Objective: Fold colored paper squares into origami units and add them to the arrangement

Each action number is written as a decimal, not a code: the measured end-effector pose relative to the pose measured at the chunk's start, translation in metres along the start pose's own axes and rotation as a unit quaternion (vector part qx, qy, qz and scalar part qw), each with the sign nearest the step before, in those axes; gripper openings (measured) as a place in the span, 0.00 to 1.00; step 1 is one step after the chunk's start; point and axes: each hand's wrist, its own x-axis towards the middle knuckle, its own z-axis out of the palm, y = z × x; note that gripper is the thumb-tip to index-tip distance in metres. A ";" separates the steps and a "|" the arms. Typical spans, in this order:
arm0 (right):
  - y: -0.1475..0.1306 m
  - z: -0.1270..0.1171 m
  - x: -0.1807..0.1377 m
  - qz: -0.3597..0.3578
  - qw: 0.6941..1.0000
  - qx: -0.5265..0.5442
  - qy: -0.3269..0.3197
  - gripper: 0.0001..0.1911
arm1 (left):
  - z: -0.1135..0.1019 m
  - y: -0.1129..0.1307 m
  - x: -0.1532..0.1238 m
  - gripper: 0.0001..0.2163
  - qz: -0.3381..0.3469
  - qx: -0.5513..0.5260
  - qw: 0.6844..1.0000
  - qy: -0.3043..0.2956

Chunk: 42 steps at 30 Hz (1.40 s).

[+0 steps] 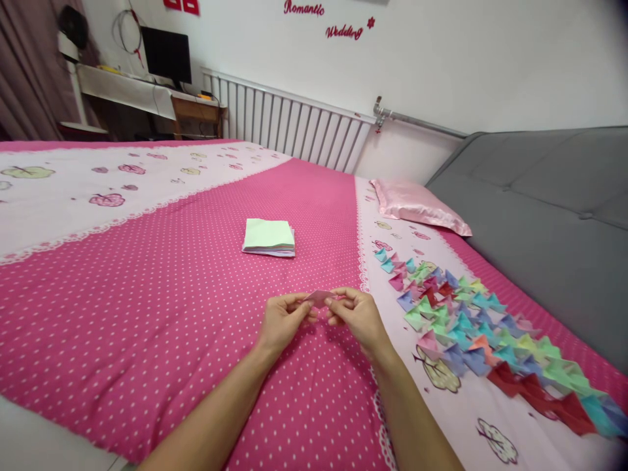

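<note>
A small folded piece of pink paper [319, 297] is held between both hands, just above the pink dotted bedspread. My left hand [287, 320] pinches its left end between thumb and fingers. At the opposite end, my right hand [357, 317] grips it the same way. Beyond the hands lies a stack of square coloured paper [267, 234], pale green on top. Several rows of folded paper boats [461, 320] in many colours stand to the right of my right hand.
The bedspread [196, 281] spreads under everything, with white printed bands at both sides. A pink pillow [417, 206] lies by the grey headboard [540, 209]. Behind the bed are a white radiator [289, 121] and a desk [127, 88] with a monitor [167, 55].
</note>
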 end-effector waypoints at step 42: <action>0.006 0.014 -0.001 -0.110 0.994 0.001 0.019 0.09 | -0.003 0.000 0.003 0.07 0.041 -0.076 0.996 0.035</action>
